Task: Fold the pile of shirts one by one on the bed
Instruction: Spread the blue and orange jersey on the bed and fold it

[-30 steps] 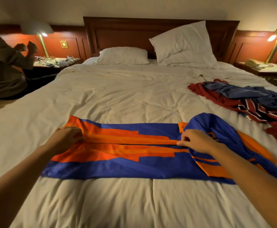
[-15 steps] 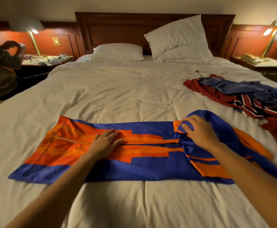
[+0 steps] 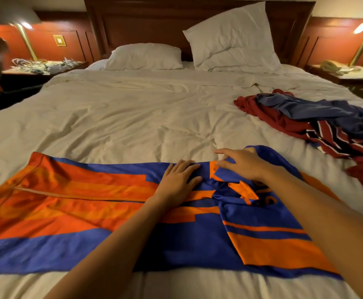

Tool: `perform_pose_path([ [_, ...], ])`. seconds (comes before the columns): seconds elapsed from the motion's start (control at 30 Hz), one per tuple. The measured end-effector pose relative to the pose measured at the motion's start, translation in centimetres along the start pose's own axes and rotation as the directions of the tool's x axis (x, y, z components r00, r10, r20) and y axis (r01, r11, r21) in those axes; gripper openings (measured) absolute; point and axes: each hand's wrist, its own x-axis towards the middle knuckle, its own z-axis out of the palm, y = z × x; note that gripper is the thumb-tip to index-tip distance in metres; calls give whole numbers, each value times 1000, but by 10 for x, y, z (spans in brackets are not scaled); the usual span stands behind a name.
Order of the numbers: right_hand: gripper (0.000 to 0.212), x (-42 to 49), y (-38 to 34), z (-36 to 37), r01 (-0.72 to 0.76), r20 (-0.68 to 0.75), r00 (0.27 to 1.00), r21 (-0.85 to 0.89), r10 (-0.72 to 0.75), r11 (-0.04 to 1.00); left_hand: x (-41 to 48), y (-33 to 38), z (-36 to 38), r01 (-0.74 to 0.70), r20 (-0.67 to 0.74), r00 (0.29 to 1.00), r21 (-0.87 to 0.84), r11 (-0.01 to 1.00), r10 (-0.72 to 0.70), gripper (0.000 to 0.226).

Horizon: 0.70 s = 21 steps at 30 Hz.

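Observation:
A blue and orange shirt [image 3: 72, 208] lies spread sideways across the near part of the white bed [image 3: 133, 117], its sides folded in to a long strip. My left hand [image 3: 179, 180] presses flat on the shirt's middle with straight fingers. Just right of it, my right hand [image 3: 242, 161] rests on the shirt's folded blue sleeve part, fingers spread and slightly bent. A pile of unfolded shirts [image 3: 318, 124], dark red, blue and striped, lies on the bed's right side.
Two white pillows [image 3: 230, 37] lean at the wooden headboard. A nightstand with a lamp and cables [image 3: 40, 64] stands at the left, with another person partly in view beside it. On the right nightstand are a phone [image 3: 331, 66] and a lamp.
My left hand slid right along the shirt from its left end to its middle. My right hand moved slightly up onto the folded sleeve. The view came closer.

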Motion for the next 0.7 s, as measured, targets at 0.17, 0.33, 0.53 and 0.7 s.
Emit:
perform_pose_path([
  [0.17,37,3,20,-8,-53,45,998,6,52,999,0,-7,8,52,77,995,111,992,-60,62],
  [0.33,10,-13,38,-22,99,-174,984,322,-44,942,-3,-4,6,45,69,996,134,990,-55,87],
  [0.53,30,-60,55,-43,152,-602,761,526,240,837,-2,-8,8,19,118,992,222,975,-47,89],
  [0.7,25,-98,60,-43,160,-543,785,642,298,750,3,22,-12,140,165,979,-126,982,-119,96],
])
